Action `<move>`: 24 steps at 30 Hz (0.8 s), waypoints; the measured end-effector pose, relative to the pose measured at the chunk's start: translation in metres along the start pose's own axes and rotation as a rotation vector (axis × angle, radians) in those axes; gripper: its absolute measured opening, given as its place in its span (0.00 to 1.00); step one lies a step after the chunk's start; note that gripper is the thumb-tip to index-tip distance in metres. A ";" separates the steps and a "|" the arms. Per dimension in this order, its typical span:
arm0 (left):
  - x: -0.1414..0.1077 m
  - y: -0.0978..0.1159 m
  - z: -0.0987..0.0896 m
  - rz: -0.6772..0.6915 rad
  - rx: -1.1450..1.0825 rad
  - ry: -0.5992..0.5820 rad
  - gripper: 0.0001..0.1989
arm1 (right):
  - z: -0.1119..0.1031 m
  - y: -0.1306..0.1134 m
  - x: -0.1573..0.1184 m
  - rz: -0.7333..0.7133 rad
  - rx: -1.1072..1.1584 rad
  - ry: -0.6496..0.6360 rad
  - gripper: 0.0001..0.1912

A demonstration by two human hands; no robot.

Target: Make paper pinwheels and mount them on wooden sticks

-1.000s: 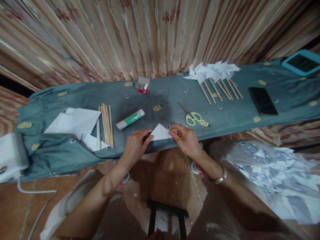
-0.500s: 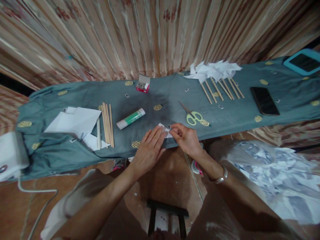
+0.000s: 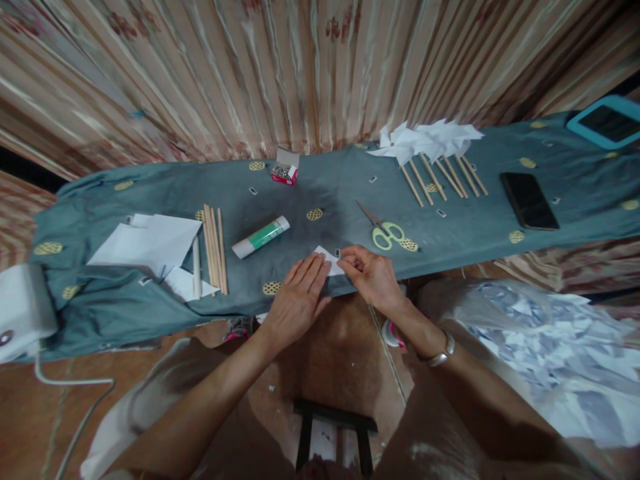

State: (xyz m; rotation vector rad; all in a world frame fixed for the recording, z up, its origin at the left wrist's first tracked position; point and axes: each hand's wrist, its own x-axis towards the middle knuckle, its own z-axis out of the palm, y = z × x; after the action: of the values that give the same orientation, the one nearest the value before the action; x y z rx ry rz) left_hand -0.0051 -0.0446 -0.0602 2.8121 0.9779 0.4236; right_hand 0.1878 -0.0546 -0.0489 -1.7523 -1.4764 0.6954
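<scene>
A small piece of white paper [image 3: 330,261] lies near the front edge of the cloth-covered table. My left hand [image 3: 299,293] rests flat on its left side, fingers stretched out. With thumb and forefinger, my right hand [image 3: 371,275] pinches the paper's right edge; part of the paper is hidden under the hands. Just beyond my right hand lie scissors with light green handles [image 3: 383,235]. A green and white glue stick [image 3: 261,237] is on its side, up and left of my left hand.
White paper sheets [image 3: 150,241] and several wooden sticks [image 3: 215,250] lie at left. Behind stands an open red box of small metal pieces [image 3: 285,175]. Several paper pinwheels [image 3: 425,143] on sticks, a black phone [image 3: 529,201] and a bag of paper pieces [image 3: 555,347] are at right.
The visible part of the white paper between my hands looks flatter than before. Both hands stay in nearly the same place.
</scene>
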 end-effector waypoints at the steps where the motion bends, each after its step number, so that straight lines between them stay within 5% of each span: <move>1: 0.000 0.000 0.000 0.001 0.008 0.001 0.28 | 0.000 0.000 0.000 0.002 -0.007 0.001 0.09; 24: -0.001 -0.002 0.003 0.007 0.024 -0.003 0.29 | 0.001 0.001 0.001 -0.027 -0.052 -0.004 0.08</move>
State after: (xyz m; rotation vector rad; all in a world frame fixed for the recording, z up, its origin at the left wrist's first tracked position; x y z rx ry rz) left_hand -0.0058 -0.0434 -0.0641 2.8376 0.9794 0.4115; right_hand 0.1878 -0.0538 -0.0499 -1.7676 -1.5304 0.6523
